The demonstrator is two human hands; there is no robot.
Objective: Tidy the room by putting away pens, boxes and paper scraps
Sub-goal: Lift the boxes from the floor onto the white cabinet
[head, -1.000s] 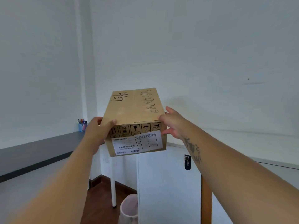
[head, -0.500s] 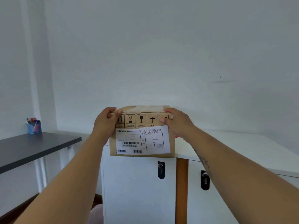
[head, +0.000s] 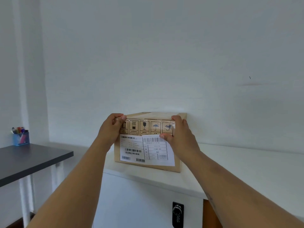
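A brown cardboard box (head: 148, 155) with white shipping labels and handling symbols on its near face rests on top of a white cabinet (head: 230, 170), close to the wall. My left hand (head: 111, 129) grips its upper left corner. My right hand (head: 179, 134) grips its upper right corner, with the thumb on the near face. A blue pen holder (head: 21, 138) full of coloured pens stands on the dark desk (head: 29, 160) at the left.
The white cabinet has combination locks (head: 177, 214) on its doors and a wooden strip (head: 212, 216) between them. A white wall rises right behind the box. The dark desk stands on white legs to the left of the cabinet.
The box went from held in the air, tilted, to level and then down onto the cabinet top near the wall. Both hands stayed on its upper corners.
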